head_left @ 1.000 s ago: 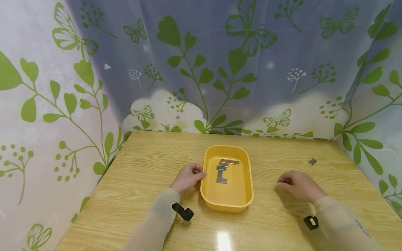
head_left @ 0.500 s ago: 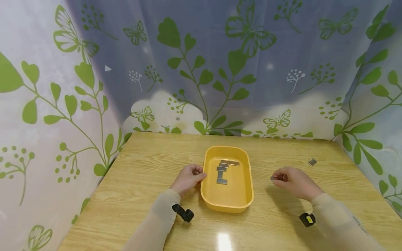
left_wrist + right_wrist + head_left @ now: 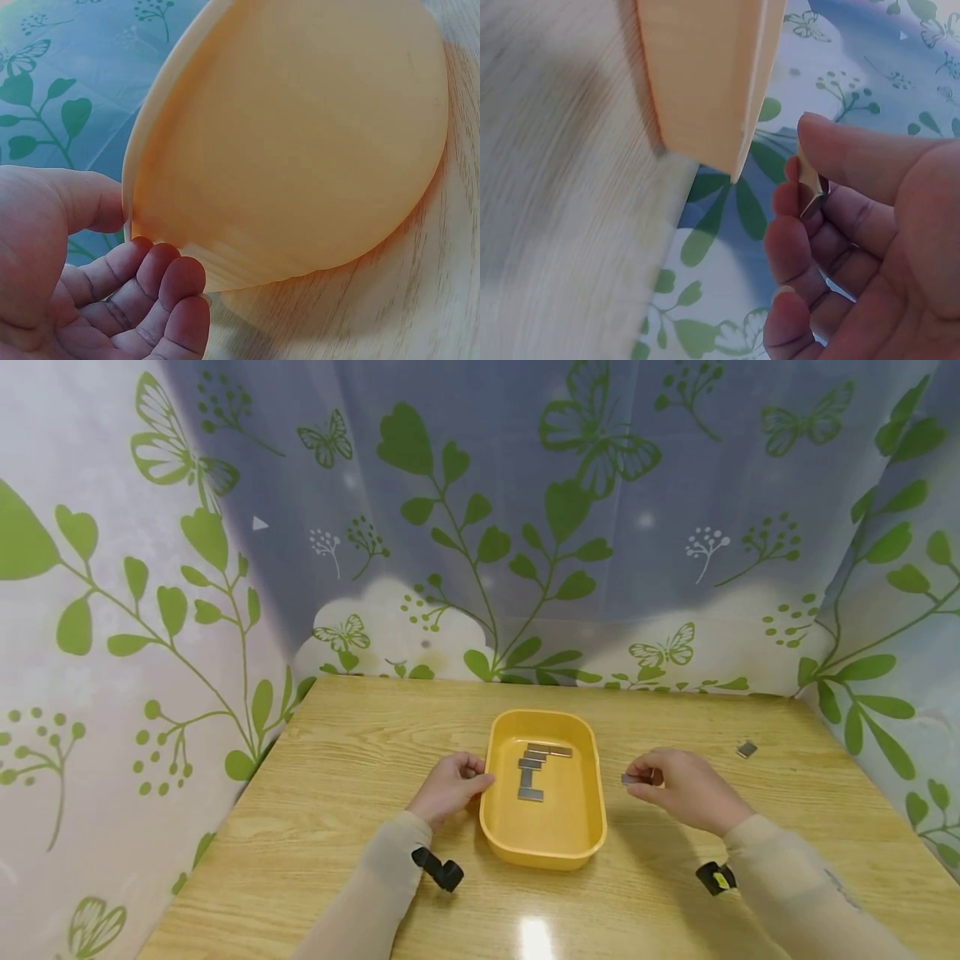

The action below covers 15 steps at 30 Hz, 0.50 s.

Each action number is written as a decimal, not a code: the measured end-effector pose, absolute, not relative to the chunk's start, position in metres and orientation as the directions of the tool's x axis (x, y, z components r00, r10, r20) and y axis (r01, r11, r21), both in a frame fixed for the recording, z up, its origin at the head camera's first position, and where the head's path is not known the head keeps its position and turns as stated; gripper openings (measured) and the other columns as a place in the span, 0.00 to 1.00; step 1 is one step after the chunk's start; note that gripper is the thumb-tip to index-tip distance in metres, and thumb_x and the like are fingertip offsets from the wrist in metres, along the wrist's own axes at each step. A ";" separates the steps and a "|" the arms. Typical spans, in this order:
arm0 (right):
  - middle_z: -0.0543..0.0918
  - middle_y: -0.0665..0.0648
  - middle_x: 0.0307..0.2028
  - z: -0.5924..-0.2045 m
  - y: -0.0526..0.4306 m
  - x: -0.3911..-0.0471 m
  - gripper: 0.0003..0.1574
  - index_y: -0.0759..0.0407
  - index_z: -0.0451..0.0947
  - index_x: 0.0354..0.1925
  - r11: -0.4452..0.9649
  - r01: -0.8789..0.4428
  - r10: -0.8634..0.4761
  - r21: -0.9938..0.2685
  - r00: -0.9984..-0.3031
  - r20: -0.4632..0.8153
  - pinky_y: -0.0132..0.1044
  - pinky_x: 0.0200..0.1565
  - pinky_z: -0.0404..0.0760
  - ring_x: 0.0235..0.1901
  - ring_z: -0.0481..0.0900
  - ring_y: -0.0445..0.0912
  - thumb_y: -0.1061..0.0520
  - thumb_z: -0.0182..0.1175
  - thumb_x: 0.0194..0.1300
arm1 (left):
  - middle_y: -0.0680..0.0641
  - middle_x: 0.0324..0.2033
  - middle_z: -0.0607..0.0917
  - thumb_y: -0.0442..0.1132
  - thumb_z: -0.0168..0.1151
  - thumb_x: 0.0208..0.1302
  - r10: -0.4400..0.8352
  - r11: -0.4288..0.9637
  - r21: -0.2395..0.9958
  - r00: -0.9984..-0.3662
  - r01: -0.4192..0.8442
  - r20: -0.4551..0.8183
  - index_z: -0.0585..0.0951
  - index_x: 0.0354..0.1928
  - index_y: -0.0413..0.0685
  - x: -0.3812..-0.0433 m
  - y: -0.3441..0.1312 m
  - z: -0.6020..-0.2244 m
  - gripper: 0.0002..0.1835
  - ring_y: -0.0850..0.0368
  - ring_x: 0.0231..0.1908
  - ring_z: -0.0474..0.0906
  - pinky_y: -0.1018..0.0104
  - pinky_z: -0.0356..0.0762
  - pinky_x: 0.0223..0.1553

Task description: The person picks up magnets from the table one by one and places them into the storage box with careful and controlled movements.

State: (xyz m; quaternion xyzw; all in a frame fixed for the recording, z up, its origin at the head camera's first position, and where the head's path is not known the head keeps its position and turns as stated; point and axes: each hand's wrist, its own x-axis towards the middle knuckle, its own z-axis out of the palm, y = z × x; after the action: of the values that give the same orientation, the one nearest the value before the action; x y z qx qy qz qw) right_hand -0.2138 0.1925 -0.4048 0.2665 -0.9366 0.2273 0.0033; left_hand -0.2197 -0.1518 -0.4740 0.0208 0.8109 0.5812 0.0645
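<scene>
A yellow rectangular tub (image 3: 543, 856) with rounded corners stands on the wooden table. Several flat grey metal pieces (image 3: 530, 794) lie on its floor, touching one another in a bent line. At the tub's left rim, my left hand (image 3: 447, 787) pinches the wall, thumb over the edge and fingers against the outside, as the left wrist view shows. My right hand (image 3: 690, 787) is just right of the tub and pinches a small shiny metal piece (image 3: 811, 189) between thumb and fingers. Part of that piece is hidden by the fingers.
Another small metal piece (image 3: 746, 749) lies toward the back right of the table (image 3: 360, 727). A patterned cloth (image 3: 600, 568) with leaves and butterflies hangs along the back and both sides.
My right hand has moved left and a little up toward the tub, carrying the metal piece. My left hand and the tub stay where they were.
</scene>
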 end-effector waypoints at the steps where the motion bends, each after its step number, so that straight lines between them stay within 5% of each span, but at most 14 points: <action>1: 0.78 0.43 0.30 -0.403 0.190 -0.214 0.05 0.51 0.82 0.39 0.752 -0.507 -0.503 -0.422 -0.854 0.130 0.36 0.32 0.73 0.29 0.72 0.39 0.54 0.65 0.63 | 0.46 0.34 0.77 0.38 0.64 0.63 0.109 0.323 0.946 -0.991 -0.041 -0.080 0.77 0.42 0.40 -0.220 -0.152 -0.474 0.11 0.55 0.32 0.73 0.66 0.75 0.33; 15: 0.77 0.44 0.28 -0.395 0.159 -0.220 0.05 0.54 0.82 0.36 0.746 -0.537 -0.544 -0.394 -0.833 0.104 0.35 0.31 0.74 0.27 0.72 0.39 0.56 0.67 0.60 | 0.45 0.34 0.78 0.39 0.65 0.63 0.113 0.318 0.948 -0.991 -0.036 -0.076 0.77 0.42 0.40 -0.219 -0.153 -0.473 0.11 0.55 0.33 0.74 0.64 0.76 0.35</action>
State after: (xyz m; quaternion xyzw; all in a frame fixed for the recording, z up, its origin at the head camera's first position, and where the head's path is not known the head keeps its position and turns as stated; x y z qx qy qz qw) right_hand -0.2203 0.1588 -0.3952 0.2891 -0.9343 0.2084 -0.0087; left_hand -0.2187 -0.1527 -0.4729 0.0238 0.8091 0.5837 0.0641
